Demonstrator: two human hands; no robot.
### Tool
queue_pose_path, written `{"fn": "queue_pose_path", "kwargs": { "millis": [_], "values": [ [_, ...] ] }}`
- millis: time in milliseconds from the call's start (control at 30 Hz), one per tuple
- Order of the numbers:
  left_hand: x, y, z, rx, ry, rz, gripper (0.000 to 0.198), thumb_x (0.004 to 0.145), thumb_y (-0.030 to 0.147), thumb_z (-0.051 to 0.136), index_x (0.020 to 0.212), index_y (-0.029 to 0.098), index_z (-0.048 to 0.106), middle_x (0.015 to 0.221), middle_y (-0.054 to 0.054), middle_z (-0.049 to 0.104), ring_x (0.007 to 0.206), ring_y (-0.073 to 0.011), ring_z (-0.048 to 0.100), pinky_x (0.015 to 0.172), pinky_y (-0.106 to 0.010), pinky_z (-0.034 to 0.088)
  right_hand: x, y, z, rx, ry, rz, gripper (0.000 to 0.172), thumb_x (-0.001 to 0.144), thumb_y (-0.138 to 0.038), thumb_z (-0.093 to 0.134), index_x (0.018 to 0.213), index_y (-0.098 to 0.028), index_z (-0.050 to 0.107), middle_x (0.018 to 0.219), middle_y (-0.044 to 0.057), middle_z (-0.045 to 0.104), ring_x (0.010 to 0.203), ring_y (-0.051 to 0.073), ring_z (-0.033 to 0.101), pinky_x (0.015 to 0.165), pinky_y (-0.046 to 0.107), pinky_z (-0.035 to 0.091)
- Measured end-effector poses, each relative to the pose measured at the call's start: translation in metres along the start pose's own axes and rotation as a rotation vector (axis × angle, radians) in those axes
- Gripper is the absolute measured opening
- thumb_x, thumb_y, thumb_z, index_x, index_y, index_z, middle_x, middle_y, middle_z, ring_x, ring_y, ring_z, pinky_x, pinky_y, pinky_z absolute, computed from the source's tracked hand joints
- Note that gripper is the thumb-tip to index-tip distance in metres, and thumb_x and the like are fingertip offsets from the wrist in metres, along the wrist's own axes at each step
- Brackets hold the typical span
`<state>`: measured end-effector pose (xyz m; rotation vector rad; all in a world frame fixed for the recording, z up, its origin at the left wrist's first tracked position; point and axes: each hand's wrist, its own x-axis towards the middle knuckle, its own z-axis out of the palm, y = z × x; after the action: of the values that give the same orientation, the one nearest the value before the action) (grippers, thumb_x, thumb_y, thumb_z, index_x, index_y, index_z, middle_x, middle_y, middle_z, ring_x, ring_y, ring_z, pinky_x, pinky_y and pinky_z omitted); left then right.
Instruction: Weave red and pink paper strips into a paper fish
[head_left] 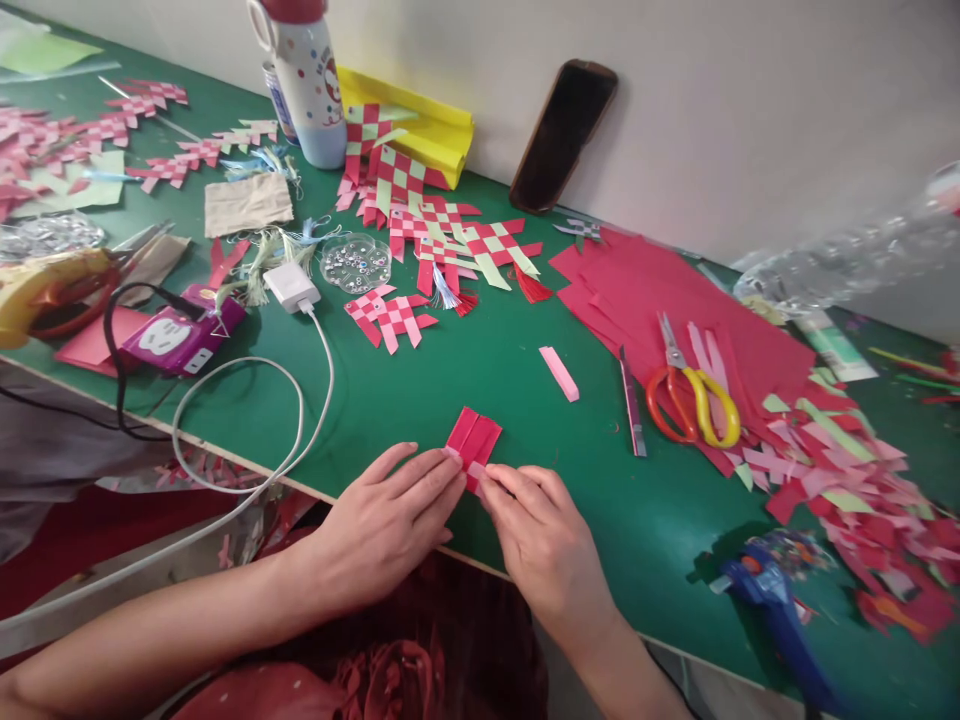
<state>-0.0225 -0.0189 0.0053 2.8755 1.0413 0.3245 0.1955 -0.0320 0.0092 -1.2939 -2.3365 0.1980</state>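
Note:
Just above the front edge of the green table, a small piece made of red paper strips [480, 432] lies with a light pink strip across its lower part. The fingers of my left hand [409, 510] are close together, their tips pressing the piece from its left side. On its right, my right hand [536, 520] pinches the end of the pink strip between thumb and fingers. My fingertips cover the strip's ends. A loose folded pink paper strip [559, 374] lies beyond my right hand, and a slim craft knife [631, 403] is to the right of it.
Scissors [691, 390] rest on red paper sheets [660, 290]. Paper scraps [847, 450] and a blue glue gun [772, 590] lie right. Woven paper fish [442, 230], a bead dish [356, 262], a white cable [300, 420] and a bottle [307, 90] are left; a phone [564, 135] leans behind.

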Motion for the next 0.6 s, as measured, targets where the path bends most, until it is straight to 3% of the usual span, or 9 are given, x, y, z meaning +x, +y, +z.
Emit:
{"fn": "queue_pose_path", "kwargs": {
  "millis": [200, 367, 467, 600],
  "values": [
    [0.004, 0.006, 0.005, 0.072, -0.007, -0.016, 0.064, 0.098, 0.060, 0.036, 0.140, 0.013, 0.048, 0.141, -0.006, 0.056, 0.130, -0.0214, 0.047, 0.112, -0.041, 0.028, -0.004, 0.001, 0.004, -0.008, -0.001, 0.005, 0.028, 0.093, -0.011, 0.056, 0.119, -0.013, 0.067, 0.113, 0.009, 0.071, 0.098, 0.022, 0.057, 0.088, 0.037, 0.054],
    [0.004, 0.009, 0.009, 0.084, 0.031, -0.021, 0.076, 0.093, 0.070, 0.030, 0.137, 0.012, 0.052, 0.140, -0.008, 0.057, 0.129, -0.0228, 0.048, 0.115, -0.041, 0.024, -0.005, -0.001, 0.004, 0.010, 0.015, 0.011, 0.028, 0.093, -0.012, 0.056, 0.119, -0.012, 0.066, 0.112, 0.009, 0.071, 0.097, 0.022, 0.058, 0.087, 0.037, 0.054],
    [0.003, 0.010, 0.013, 0.075, 0.064, -0.024, 0.082, 0.090, 0.076, 0.027, 0.135, 0.012, 0.054, 0.139, -0.009, 0.058, 0.130, -0.0234, 0.048, 0.118, -0.042, 0.018, -0.004, 0.007, -0.006, 0.074, 0.039, 0.054, 0.028, 0.094, -0.015, 0.056, 0.121, -0.014, 0.064, 0.114, 0.009, 0.070, 0.103, 0.022, 0.061, 0.090, 0.037, 0.054],
    [0.001, 0.008, 0.018, 0.074, 0.091, -0.005, 0.083, 0.087, 0.077, 0.033, 0.137, 0.013, 0.053, 0.140, -0.009, 0.057, 0.130, -0.0233, 0.048, 0.120, -0.041, 0.014, 0.009, 0.039, -0.032, 0.024, 0.112, 0.140, 0.029, 0.095, -0.020, 0.054, 0.123, -0.020, 0.063, 0.116, 0.008, 0.069, 0.108, 0.021, 0.062, 0.096, 0.038, 0.051]
  ]
}}
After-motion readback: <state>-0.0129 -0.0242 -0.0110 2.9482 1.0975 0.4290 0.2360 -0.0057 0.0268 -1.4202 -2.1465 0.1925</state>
